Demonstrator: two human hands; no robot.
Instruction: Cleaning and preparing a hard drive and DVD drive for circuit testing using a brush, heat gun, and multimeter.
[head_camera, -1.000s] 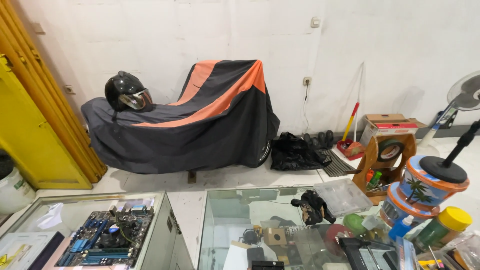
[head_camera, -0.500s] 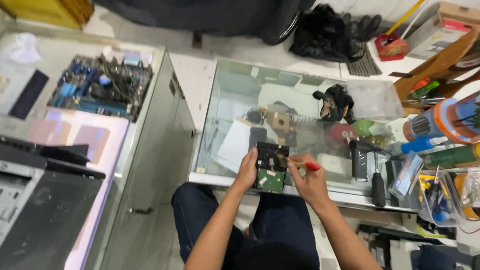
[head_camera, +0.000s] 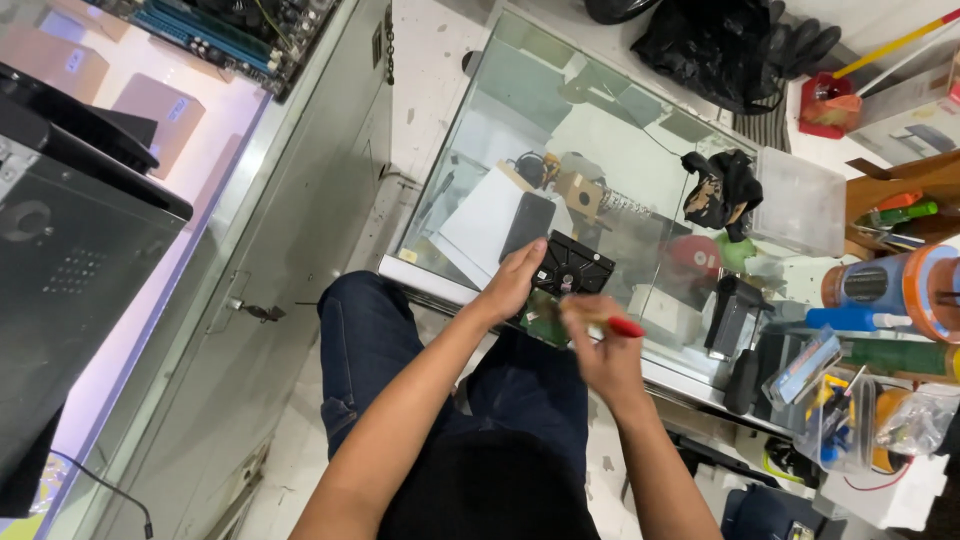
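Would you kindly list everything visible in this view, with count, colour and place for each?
hard drive: one, black with a green board at its lower edge, at the near edge of the glass counter
brush: one, red handle, over the drive
glass counter: one, clear, centre
black cloth: one, on the counter, right of centre
clear plastic box: one, beside the cloth
motherboard: one, blue and black, top left
computer case: one, black, far left
spray can: one, blue, lying at right
black bag: one, on the floor at top
left hand: holds the drive's left edge
right hand: grips the brush; motion blur hides the tip
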